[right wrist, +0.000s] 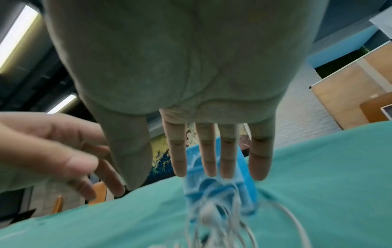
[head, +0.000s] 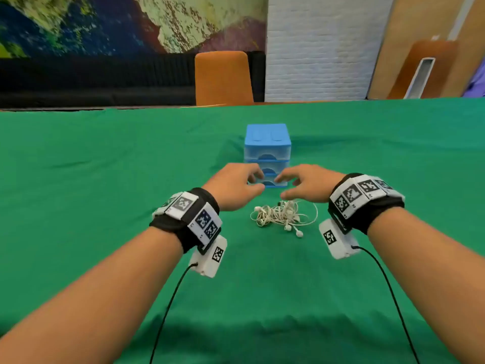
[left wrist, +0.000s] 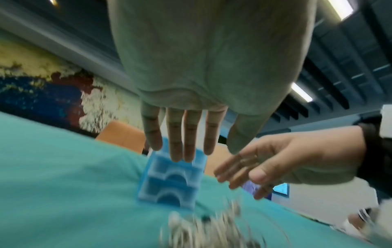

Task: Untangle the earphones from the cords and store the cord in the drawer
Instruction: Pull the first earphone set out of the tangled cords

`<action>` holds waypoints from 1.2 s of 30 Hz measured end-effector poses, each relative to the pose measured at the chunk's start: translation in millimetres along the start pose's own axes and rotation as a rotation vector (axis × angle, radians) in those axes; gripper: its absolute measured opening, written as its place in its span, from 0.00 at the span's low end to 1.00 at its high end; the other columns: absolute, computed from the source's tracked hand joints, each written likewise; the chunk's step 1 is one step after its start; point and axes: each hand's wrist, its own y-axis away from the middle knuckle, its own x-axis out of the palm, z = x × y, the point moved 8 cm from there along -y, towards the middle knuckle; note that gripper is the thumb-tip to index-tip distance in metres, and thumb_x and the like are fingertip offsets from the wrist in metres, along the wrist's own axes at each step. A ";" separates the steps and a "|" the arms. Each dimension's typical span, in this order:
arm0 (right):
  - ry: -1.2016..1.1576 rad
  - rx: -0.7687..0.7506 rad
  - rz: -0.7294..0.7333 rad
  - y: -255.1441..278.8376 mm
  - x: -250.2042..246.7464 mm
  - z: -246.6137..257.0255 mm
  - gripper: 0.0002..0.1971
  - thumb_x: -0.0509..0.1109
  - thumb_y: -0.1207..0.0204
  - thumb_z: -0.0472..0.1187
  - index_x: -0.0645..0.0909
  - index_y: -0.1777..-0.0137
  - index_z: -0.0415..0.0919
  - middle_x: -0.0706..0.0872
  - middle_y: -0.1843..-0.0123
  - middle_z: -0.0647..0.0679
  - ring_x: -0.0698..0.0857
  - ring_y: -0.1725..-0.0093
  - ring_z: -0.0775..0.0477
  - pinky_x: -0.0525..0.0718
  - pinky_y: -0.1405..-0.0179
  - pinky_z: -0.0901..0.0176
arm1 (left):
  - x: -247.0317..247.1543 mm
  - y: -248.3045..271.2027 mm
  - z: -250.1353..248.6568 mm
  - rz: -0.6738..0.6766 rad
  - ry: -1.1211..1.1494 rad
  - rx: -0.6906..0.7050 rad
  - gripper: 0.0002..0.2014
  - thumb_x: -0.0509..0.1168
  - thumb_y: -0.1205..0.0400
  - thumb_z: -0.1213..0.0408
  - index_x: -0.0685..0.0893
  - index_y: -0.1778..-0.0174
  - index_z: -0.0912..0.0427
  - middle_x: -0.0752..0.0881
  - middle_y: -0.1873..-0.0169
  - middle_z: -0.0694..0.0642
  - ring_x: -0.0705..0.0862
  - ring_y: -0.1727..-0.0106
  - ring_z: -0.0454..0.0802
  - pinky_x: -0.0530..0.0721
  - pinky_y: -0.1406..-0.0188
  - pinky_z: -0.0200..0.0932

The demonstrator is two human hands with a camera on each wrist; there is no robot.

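Head | left hand (head: 236, 186), right hand (head: 309, 183) grips wide, empty | above tangle (head: 282, 215), near drawers (head: 267, 145)

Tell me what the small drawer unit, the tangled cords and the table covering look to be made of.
Drawer unit: looks like moulded plastic, opaque blue frame, translucent drawer fronts with a slight sheen.
Tangled cords: thin white cable, probably rubbery plastic sheathing; glossy hard earbuds.
Table covering: green woven cloth, matte, showing soft wrinkles and folds.
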 end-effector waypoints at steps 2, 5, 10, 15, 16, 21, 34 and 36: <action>0.034 0.047 0.041 5.5 15.6 -6.6 0.28 0.76 0.23 0.53 0.76 0.24 0.53 0.77 0.22 0.48 0.77 0.25 0.44 0.74 0.27 0.52 | 27.9 9.6 3.9 0.079 -0.053 -0.040 0.21 0.67 0.16 0.53 0.79 0.28 0.52 0.83 0.34 0.55 0.82 0.35 0.52 0.79 0.33 0.50; 0.038 0.096 0.076 15.4 38.7 -15.7 0.30 0.76 0.23 0.51 0.74 0.21 0.51 0.76 0.22 0.44 0.77 0.25 0.42 0.73 0.27 0.52 | 65.0 14.5 11.5 0.167 -0.046 -0.084 0.30 0.67 0.16 0.51 0.69 0.19 0.53 0.73 0.23 0.59 0.73 0.23 0.56 0.71 0.24 0.49; 0.060 0.106 0.002 12.6 54.1 -28.7 0.29 0.78 0.25 0.41 0.77 0.25 0.49 0.80 0.30 0.42 0.81 0.41 0.45 0.76 0.39 0.57 | 95.6 -2.6 23.6 0.263 -0.087 -0.125 0.40 0.70 0.18 0.48 0.60 0.13 0.52 0.68 0.20 0.62 0.71 0.21 0.60 0.70 0.22 0.51; 0.032 0.110 -0.038 -7.1 55.1 -44.1 0.26 0.82 0.31 0.41 0.81 0.32 0.46 0.82 0.42 0.45 0.78 0.51 0.48 0.74 0.49 0.61 | 112.8 -23.5 33.7 0.322 -0.157 -0.070 0.33 0.77 0.24 0.55 0.74 0.22 0.50 0.78 0.36 0.60 0.80 0.35 0.57 0.76 0.35 0.47; 0.026 0.115 -0.037 -12.0 54.6 -47.1 0.25 0.83 0.31 0.42 0.82 0.35 0.46 0.82 0.46 0.47 0.78 0.50 0.47 0.74 0.50 0.60 | 112.7 -28.9 37.4 0.320 -0.149 -0.074 0.30 0.77 0.24 0.55 0.77 0.25 0.51 0.81 0.38 0.59 0.81 0.38 0.56 0.77 0.38 0.46; -0.051 0.114 0.014 -40.3 48.0 -53.1 0.14 0.82 0.32 0.49 0.84 0.51 0.47 0.82 0.57 0.50 0.80 0.56 0.46 0.74 0.57 0.57 | 103.6 -54.7 50.5 0.309 0.053 -0.133 0.14 0.77 0.24 0.52 0.88 0.47 0.55 0.89 0.55 0.55 0.85 0.58 0.50 0.84 0.52 0.47; -0.585 -0.052 0.109 -109.8 61.0 -79.5 0.09 0.82 0.29 0.36 0.84 0.54 0.37 0.86 0.66 0.47 0.79 0.69 0.55 0.76 0.67 0.64 | 123.0 -90.8 102.6 0.292 1.066 -0.308 0.21 0.66 0.25 0.67 0.86 0.36 0.68 0.86 0.49 0.67 0.79 0.49 0.61 0.83 0.54 0.43; -0.682 -0.075 0.096 -110.7 62.0 -84.4 0.09 0.81 0.28 0.35 0.84 0.52 0.33 0.87 0.63 0.42 0.80 0.65 0.51 0.77 0.65 0.61 | 126.8 -90.0 108.6 0.289 1.153 -0.303 0.21 0.65 0.22 0.68 0.85 0.33 0.69 0.85 0.44 0.69 0.79 0.48 0.61 0.85 0.54 0.41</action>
